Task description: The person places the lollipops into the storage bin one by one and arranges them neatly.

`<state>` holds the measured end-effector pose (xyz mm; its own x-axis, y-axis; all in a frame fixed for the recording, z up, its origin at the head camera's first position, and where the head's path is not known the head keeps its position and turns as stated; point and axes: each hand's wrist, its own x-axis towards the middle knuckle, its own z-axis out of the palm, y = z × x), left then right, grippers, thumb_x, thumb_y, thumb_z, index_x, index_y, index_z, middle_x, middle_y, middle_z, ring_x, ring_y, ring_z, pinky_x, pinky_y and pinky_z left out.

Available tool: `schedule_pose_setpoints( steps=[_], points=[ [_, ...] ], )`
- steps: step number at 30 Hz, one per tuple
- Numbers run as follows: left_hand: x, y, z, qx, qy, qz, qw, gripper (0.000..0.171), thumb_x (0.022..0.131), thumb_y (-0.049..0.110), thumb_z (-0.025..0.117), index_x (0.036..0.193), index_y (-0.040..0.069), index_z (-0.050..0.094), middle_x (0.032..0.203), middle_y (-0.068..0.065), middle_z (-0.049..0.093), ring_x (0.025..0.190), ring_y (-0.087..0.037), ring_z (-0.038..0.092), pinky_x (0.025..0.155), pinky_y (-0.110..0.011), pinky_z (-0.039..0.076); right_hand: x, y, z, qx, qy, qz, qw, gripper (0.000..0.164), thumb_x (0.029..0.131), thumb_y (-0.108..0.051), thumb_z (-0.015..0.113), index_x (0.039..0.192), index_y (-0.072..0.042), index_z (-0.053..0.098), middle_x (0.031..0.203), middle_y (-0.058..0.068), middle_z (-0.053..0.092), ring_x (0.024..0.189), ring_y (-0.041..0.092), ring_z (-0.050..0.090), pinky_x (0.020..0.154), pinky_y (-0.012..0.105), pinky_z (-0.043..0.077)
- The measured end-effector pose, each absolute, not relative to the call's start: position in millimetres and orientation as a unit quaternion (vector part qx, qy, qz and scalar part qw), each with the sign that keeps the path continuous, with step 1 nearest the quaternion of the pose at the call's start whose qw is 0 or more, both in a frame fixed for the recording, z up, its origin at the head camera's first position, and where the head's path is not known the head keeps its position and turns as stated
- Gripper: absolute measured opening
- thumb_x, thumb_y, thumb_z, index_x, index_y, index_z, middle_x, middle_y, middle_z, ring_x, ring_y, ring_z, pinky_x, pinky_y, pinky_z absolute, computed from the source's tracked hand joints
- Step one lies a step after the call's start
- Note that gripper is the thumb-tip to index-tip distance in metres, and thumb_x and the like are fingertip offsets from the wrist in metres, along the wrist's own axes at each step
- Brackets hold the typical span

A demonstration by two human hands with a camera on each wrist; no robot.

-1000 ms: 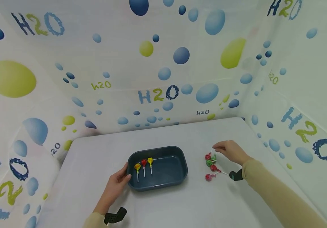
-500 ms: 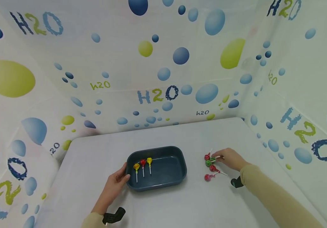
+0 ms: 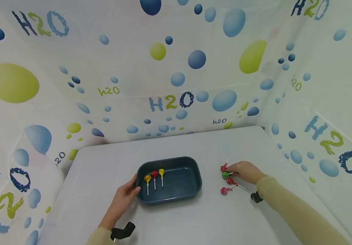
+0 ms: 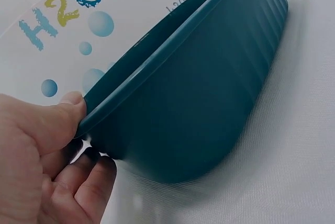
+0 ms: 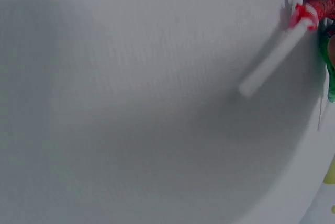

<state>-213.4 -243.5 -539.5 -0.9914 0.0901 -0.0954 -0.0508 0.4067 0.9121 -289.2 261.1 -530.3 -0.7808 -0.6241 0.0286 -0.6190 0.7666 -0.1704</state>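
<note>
My left hand (image 3: 123, 199) holds the near-left end of a dark blue-green tray (image 3: 179, 185). In the left wrist view the thumb lies on the tray's rim (image 4: 152, 75), with the fingers beneath it. Two yellow lollipops and a red lollipop (image 3: 154, 174) lie side by side in the tray's left part. Over the loose lollipops on the right, my right hand (image 3: 245, 172) pinches a green lollipop (image 5: 331, 77), mostly hidden by the fingers. Beside it lie another green lollipop (image 3: 225, 175), two red lollipops and a pink lollipop (image 3: 224, 191).
Everything rests on a white-covered table (image 3: 206, 221). A white curtain (image 3: 126, 61) with bubble prints and H2O lettering closes off the back and both sides. Each wrist bears a black camera mount (image 3: 123, 232).
My right hand has come down and slightly nearer, from above the far red lollipop's stick onto the green lollipop, now covered by the fingers. The left hand and tray have stayed put.
</note>
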Motion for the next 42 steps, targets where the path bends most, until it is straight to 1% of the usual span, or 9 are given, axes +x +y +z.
schedule_pose_setpoints(
  steps=[6, 13, 22, 25, 28, 31, 34, 38, 42],
  points=[
    [-215, -245, -538, 0.010, 0.835, 0.546, 0.065, 0.063, 0.104, 0.012, 0.059, 0.160, 0.004, 0.031, 0.165, -0.016, 0.032, 0.150, -0.032, 0.039, 0.113, -0.037, 0.041, -288, 259, -528, -0.338, 0.939, -0.067, 0.004, 0.030, 0.085, -0.012, 0.080, 0.115, -0.014, 0.079, 0.109, 0.000, 0.080, 0.104, 0.021, 0.076, 0.092, 0.037, 0.063],
    [-215, -244, -541, 0.007, 0.836, 0.545, 0.061, 0.063, 0.103, 0.009, 0.059, 0.159, 0.003, 0.031, 0.164, -0.016, 0.033, 0.149, -0.033, 0.040, 0.112, -0.037, 0.042, -290, 267, -524, -0.296, 0.946, -0.134, -0.001, 0.026, 0.089, -0.008, 0.077, 0.114, -0.010, 0.078, 0.106, 0.000, 0.080, 0.103, 0.023, 0.075, 0.093, 0.042, 0.062],
    [-214, -244, -539, 0.014, 0.847, 0.527, 0.060, 0.064, 0.103, 0.012, 0.060, 0.159, 0.003, 0.031, 0.164, -0.018, 0.033, 0.148, -0.035, 0.041, 0.111, -0.039, 0.043, -292, 279, -483, -0.103, 0.924, -0.364, -0.046, 0.033, 0.098, -0.018, 0.069, 0.128, -0.003, 0.071, 0.116, 0.014, 0.077, 0.108, 0.032, 0.074, 0.098, 0.050, 0.060],
    [-215, -244, -539, 0.013, 0.847, 0.528, 0.060, 0.064, 0.103, 0.012, 0.060, 0.159, 0.002, 0.031, 0.164, -0.017, 0.033, 0.149, -0.034, 0.040, 0.112, -0.038, 0.043, -291, 279, -469, -0.049, 0.909, -0.412, -0.040, 0.039, 0.101, -0.028, 0.066, 0.132, -0.004, 0.068, 0.122, 0.017, 0.074, 0.113, 0.035, 0.071, 0.101, 0.047, 0.059],
    [-215, -244, -540, 0.011, 0.844, 0.533, 0.060, 0.063, 0.103, 0.011, 0.060, 0.159, 0.002, 0.031, 0.164, -0.016, 0.033, 0.149, -0.033, 0.039, 0.112, -0.037, 0.041, -289, 275, -459, -0.015, 0.889, -0.456, -0.029, 0.044, 0.102, -0.032, 0.064, 0.135, -0.003, 0.066, 0.129, 0.021, 0.070, 0.116, 0.037, 0.070, 0.099, 0.037, 0.060],
    [-215, -244, -540, 0.012, 0.842, 0.536, 0.059, 0.063, 0.103, 0.011, 0.060, 0.159, 0.002, 0.031, 0.164, -0.016, 0.033, 0.149, -0.033, 0.039, 0.112, -0.037, 0.041, -287, 267, -451, 0.004, 0.861, -0.509, -0.012, 0.048, 0.102, -0.033, 0.064, 0.137, 0.000, 0.064, 0.134, 0.023, 0.067, 0.116, 0.031, 0.071, 0.094, 0.025, 0.060],
    [-214, -245, -541, 0.012, 0.844, 0.534, 0.059, 0.063, 0.103, 0.011, 0.060, 0.159, 0.003, 0.031, 0.164, -0.017, 0.033, 0.149, -0.033, 0.039, 0.112, -0.038, 0.041, -285, 258, -446, 0.014, 0.835, -0.550, 0.001, 0.052, 0.100, -0.034, 0.066, 0.137, 0.003, 0.062, 0.134, 0.023, 0.066, 0.108, 0.018, 0.074, 0.090, 0.018, 0.060],
    [-214, -245, -540, 0.010, 0.842, 0.536, 0.060, 0.063, 0.103, 0.012, 0.060, 0.159, 0.003, 0.031, 0.164, -0.016, 0.034, 0.149, -0.033, 0.040, 0.112, -0.038, 0.042, -283, 245, -440, 0.018, 0.816, -0.577, 0.008, 0.056, 0.099, -0.036, 0.068, 0.137, 0.005, 0.061, 0.130, 0.022, 0.069, 0.093, 0.001, 0.074, 0.088, 0.017, 0.060],
    [-215, -245, -540, 0.011, 0.840, 0.539, 0.062, 0.064, 0.103, 0.012, 0.060, 0.160, 0.004, 0.031, 0.165, -0.015, 0.033, 0.149, -0.032, 0.039, 0.112, -0.037, 0.043, -283, 232, -435, 0.017, 0.810, -0.586, 0.010, 0.054, 0.099, -0.034, 0.068, 0.135, 0.005, 0.062, 0.128, 0.021, 0.070, 0.090, -0.001, 0.073, 0.087, 0.018, 0.061]
  ],
)
